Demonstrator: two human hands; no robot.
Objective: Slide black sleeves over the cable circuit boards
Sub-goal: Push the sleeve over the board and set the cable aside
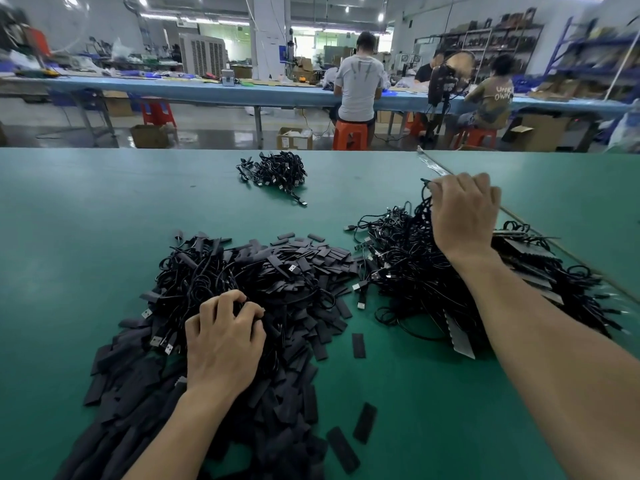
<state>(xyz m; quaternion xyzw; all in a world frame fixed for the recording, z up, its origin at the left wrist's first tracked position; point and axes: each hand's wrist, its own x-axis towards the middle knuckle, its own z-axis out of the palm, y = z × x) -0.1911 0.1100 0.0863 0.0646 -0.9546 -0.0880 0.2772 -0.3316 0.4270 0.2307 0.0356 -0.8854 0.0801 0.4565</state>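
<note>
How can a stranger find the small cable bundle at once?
Start at the green table. Look beyond the sleeve heap and the cable heap, toward the far edge. The small cable bundle lies there alone, in no hand, far smaller than either heap.

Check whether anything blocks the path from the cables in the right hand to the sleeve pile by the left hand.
Nothing solid does. The right hand grips cables above the right heap; only a strip of green mat with loose USB plugs separates that heap from the sleeve pile. Tangled leads cover part of it around the left hand.
</note>
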